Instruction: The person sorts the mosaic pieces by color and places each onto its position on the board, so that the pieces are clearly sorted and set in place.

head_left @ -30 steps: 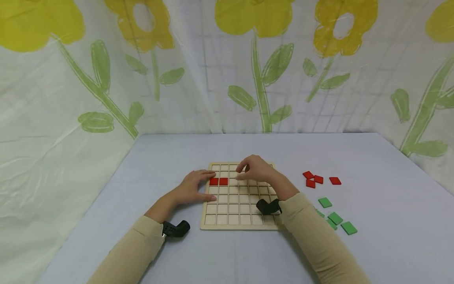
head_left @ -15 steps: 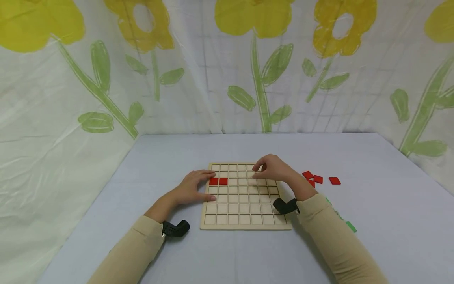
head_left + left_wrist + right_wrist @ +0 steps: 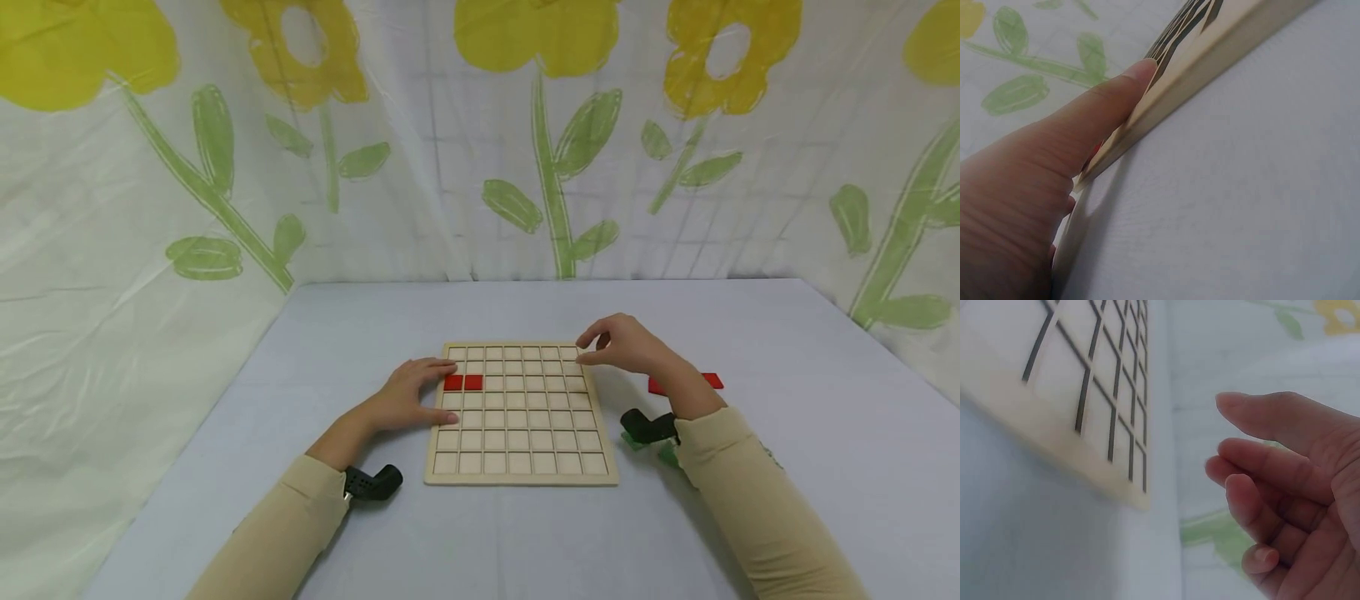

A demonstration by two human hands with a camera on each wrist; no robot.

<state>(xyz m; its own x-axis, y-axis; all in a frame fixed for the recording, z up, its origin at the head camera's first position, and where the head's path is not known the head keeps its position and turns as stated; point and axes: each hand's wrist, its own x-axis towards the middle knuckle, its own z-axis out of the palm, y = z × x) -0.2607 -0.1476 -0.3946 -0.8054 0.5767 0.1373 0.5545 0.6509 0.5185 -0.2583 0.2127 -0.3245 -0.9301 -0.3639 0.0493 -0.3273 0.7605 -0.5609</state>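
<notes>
A square wooden grid board (image 3: 522, 480) lies on the table, with two red square tiles (image 3: 473, 382) side by side in its third row from the back, at the left. My left hand (image 3: 401, 400) rests on the board's left edge, fingers and thumb spread. In the left wrist view the thumb (image 3: 1100, 109) lies over the wooden rim (image 3: 1172, 94). Above the board's back right corner is my right hand (image 3: 628, 343), its fingers loosely bent. The right wrist view shows this hand (image 3: 1291, 487) holding nothing, with a gap between thumb and fingertips.
Red tiles (image 3: 657, 386) lie on the table right of the board, partly hidden behind the right wrist. Several green tiles (image 3: 633, 441) lie nearer, mostly covered by the right sleeve (image 3: 757, 492). A flower-printed curtain (image 3: 480, 233) hangs behind the table (image 3: 375, 308).
My right hand has moved right, from over the middle of the board to its back right corner, now covering more of the loose tiles. My left hand has stayed put.
</notes>
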